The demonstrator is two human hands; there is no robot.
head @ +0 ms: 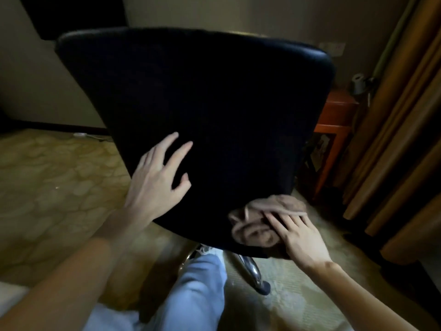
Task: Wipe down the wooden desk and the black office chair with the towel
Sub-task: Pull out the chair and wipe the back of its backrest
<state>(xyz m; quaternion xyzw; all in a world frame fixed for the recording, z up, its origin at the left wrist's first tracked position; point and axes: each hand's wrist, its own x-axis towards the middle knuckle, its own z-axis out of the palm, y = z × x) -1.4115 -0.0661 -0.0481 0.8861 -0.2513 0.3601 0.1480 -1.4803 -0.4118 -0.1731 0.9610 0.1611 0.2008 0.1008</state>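
The back of the black office chair [202, 103] fills the middle of the view, its backrest facing me. My left hand [157, 177] lies flat against the backrest's lower left, fingers spread. My right hand [298, 237] presses a crumpled pale towel [255, 220] onto the backrest's lower right edge with straight fingers. The wooden desk is not in view.
The chair's chrome base and a black caster [259, 280] stand on patterned carpet [47, 187] below the backrest. My leg in light blue jeans [195, 295] is in front of the base. An orange-red cabinet [334, 134] and long brown curtains [401, 139] stand to the right.
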